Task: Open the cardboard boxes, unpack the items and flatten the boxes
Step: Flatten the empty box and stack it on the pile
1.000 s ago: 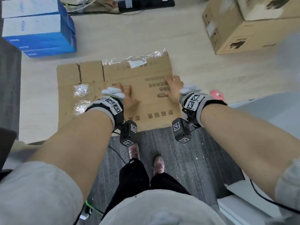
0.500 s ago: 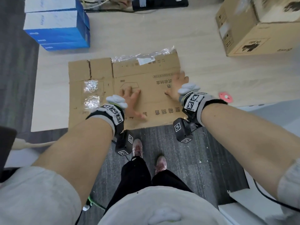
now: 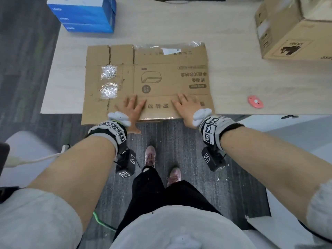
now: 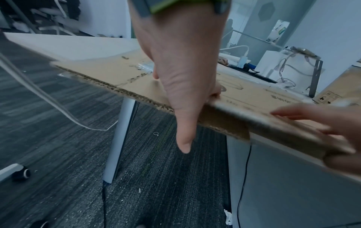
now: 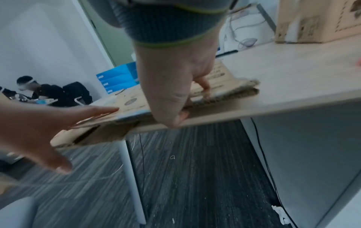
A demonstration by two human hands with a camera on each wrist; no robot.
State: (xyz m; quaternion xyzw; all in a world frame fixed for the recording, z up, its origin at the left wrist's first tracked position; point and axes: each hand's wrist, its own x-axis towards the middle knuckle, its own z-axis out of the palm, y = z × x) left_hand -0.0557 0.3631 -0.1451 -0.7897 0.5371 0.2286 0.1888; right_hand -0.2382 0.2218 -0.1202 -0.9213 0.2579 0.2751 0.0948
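Cardboard, a flattened box (image 3: 152, 79), lay on the table (image 3: 242, 81), its near edge overhanging. Both the left hand (image 3: 132, 109) and right hand (image 3: 186, 108) pressed it flat, fingers straight and spread, thumbs off the edge.

Flattened box (image 3: 161, 78) covers desk centre; bare desk (image 3: 233, 83) right; red cutter (image 3: 255, 102) near edge.

One flattened cardboard box (image 3: 152, 81), one sealed cardboard box (image 3: 294, 27) at two o'clock, three blue boxes (image 3: 86, 15) (stacked) at eleven o'clock.
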